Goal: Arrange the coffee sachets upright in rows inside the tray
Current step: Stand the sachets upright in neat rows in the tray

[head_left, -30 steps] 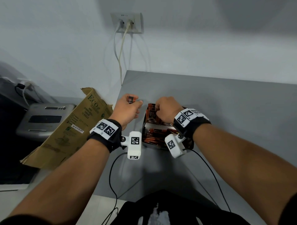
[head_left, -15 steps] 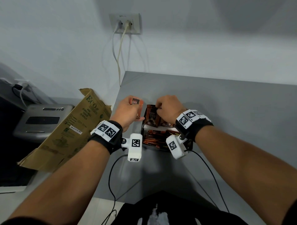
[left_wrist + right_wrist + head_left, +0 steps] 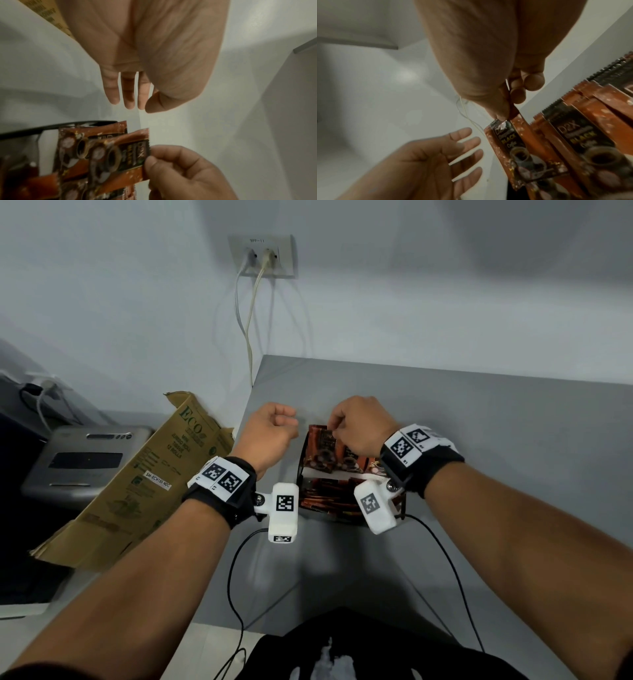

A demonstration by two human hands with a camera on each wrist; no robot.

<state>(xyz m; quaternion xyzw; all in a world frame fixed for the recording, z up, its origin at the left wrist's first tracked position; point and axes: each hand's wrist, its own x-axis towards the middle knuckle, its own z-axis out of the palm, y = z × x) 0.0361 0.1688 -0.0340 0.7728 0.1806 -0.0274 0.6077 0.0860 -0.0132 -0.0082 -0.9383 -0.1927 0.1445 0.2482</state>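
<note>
A black wire tray stands on the grey table. Brown coffee sachets stand upright in its far part, and more sachets lie flat in the near part. My right hand pinches the top edge of the leftmost upright sachet. The right wrist view shows this pinch on the sachet, with other upright sachets beside it. My left hand hovers just left of the tray, holding nothing. In the left wrist view its fingers are straight above the tray rim.
A flattened cardboard box leans off the table's left edge, beside a grey device. Two cables hang from the wall socket behind the table. Wrist-camera cables trail over the near table. Bare grey tabletop extends to the right.
Half a second ago my left hand held a sachet beside the tray; now it is empty. The right hand now pinches a sachet at the left end of the upright row.
</note>
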